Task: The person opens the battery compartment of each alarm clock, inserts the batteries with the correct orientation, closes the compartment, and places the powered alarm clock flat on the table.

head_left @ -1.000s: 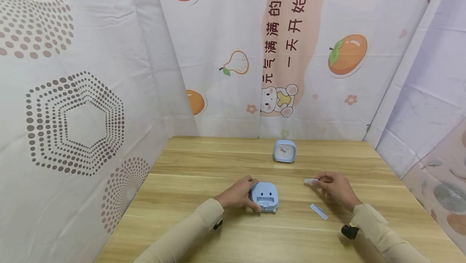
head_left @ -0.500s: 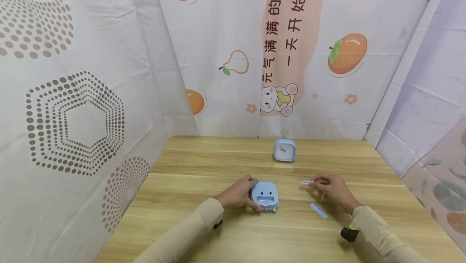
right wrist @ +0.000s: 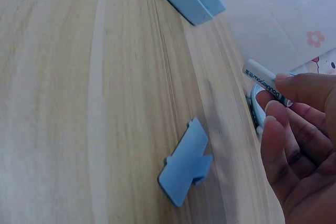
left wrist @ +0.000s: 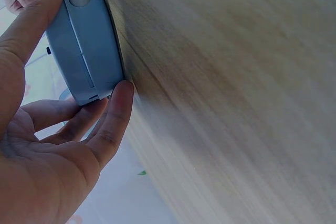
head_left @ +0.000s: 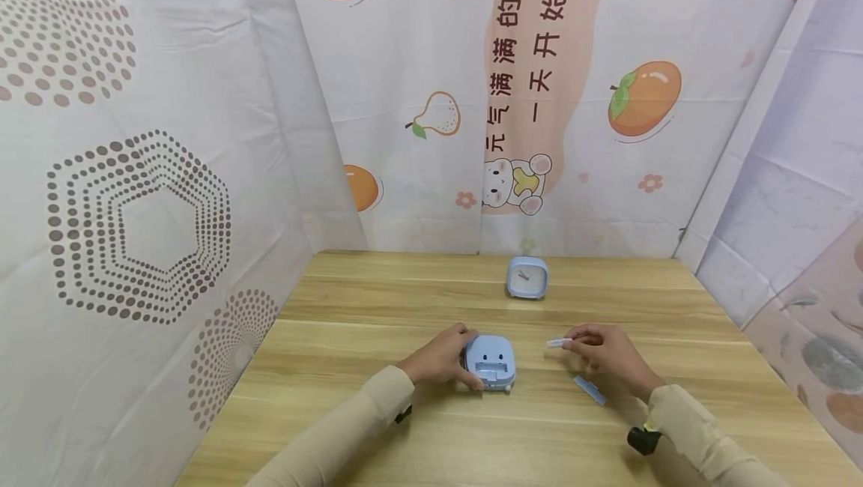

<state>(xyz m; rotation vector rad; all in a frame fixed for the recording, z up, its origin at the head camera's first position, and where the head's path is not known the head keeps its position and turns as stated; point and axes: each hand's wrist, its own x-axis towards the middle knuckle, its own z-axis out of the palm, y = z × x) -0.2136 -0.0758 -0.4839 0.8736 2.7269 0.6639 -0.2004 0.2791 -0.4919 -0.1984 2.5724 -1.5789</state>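
A light blue clock (head_left: pixel 495 347) lies on the table with its back up and its battery compartment uncovered. My left hand (head_left: pixel 440 358) grips its left side, thumb at the near edge and fingers round the far edge, as the left wrist view also shows. Between thumb and fingertips, my right hand (head_left: pixel 607 352) pinches a small white battery (right wrist: pixel 258 76) in the air to the right of the clock. On the table below that hand lies the blue battery cover (right wrist: pixel 185 167), its tab sticking up.
Farther back stands another light blue clock (head_left: pixel 528 278) with a white dial facing me. The wooden table (head_left: pixel 377 292) meets a printed curtain (head_left: pixel 418 172) at the back. More curtains hang on the left and right.
My right hand has moved left with the battery, bringing it closer to the clock. The left hand and the clock have stayed in place.
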